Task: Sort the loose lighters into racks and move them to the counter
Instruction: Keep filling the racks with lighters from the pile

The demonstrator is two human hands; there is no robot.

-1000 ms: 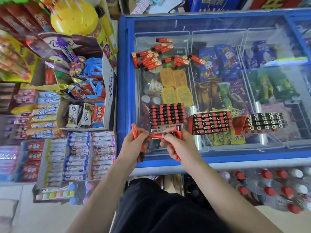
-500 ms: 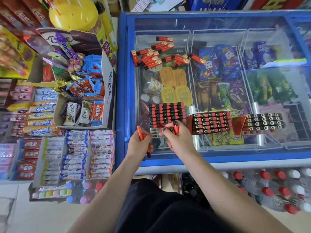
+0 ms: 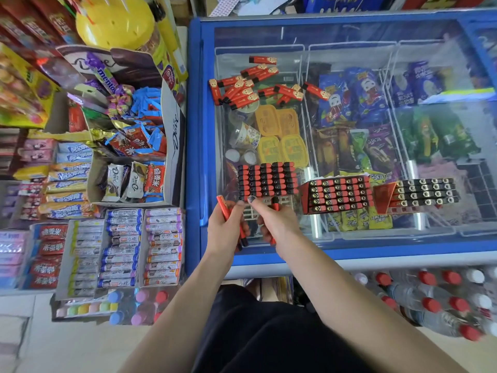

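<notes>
- Your left hand (image 3: 228, 227) has its fingers clamped on a small bundle of red lighters (image 3: 233, 224).
- Your right hand (image 3: 277, 224) pinches one lighter (image 3: 274, 202), its fingers curled round it, right at the near edge of the rack (image 3: 267, 181).
- That rack, just beyond your fingertips on the freezer lid (image 3: 349, 36), looks mostly filled, with near slots still bare.
- Two more racks (image 3: 337, 193) (image 3: 425, 192) lie to the right of your fingers, apparently full.
- A loose pile (image 3: 255, 84) waits well beyond your fingers; sorting seems past halfway, and no rack has been moved to the bench yet.
</notes>
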